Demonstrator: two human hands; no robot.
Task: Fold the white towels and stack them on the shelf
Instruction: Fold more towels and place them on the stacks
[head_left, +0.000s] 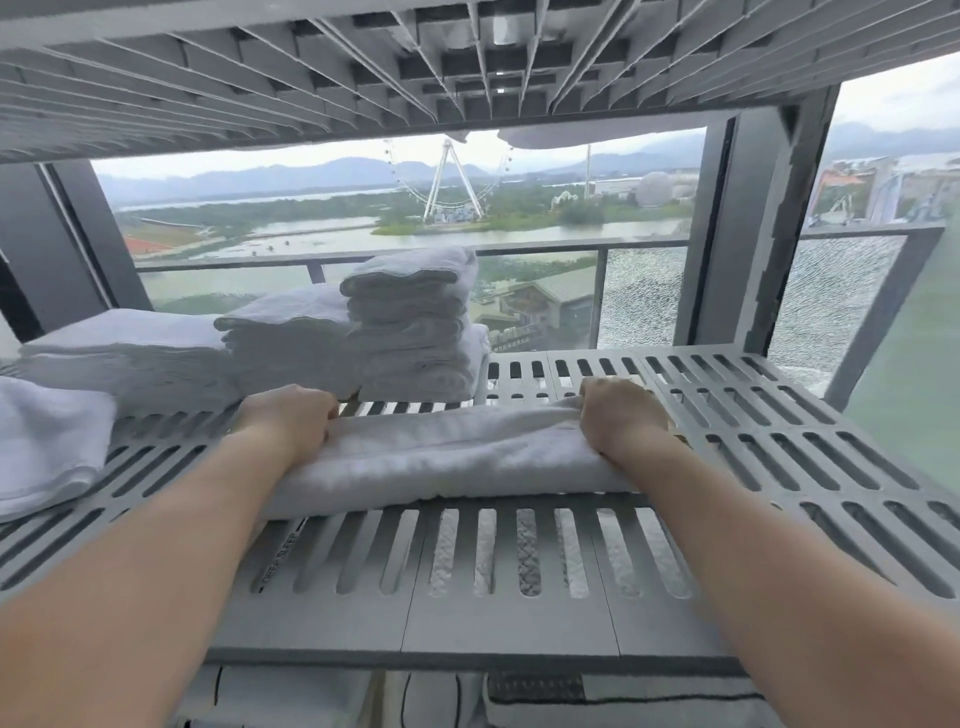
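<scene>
The folded towel (457, 457) lies flat on the shelf (779, 441), in the middle of it and nearer to the front edge. Its long axis goes from left to right, parallel to the front edge, and the long slots of the shelf run across it. Its short ends point to the left and to the right, each under one hand.

The shelf is a grey board with many slots. A second shelf board (260, 78) of the same kind hangs close above, and its ribbed underside is seen. At the back left of the shelf stand three piles of folded white towels side by side: a tall pile (415, 332), a middle pile (291, 338) and a low pile (130, 353). One more white towel (47, 441) lies at the far left edge. Behind the shelf there is a large window with a balcony railing (571, 248), and outside are water, green land and a Ferris wheel (449, 176). The glass panel (831, 291) at the right looks cracked all over.

The left hand (293, 418) holds the left end of the folded towel, with the fingers curled over the far edge. The right hand (621, 415) holds the right end in the same way, knuckles up and fingers bent round the cloth. The fingertips are hidden behind the towel.
</scene>
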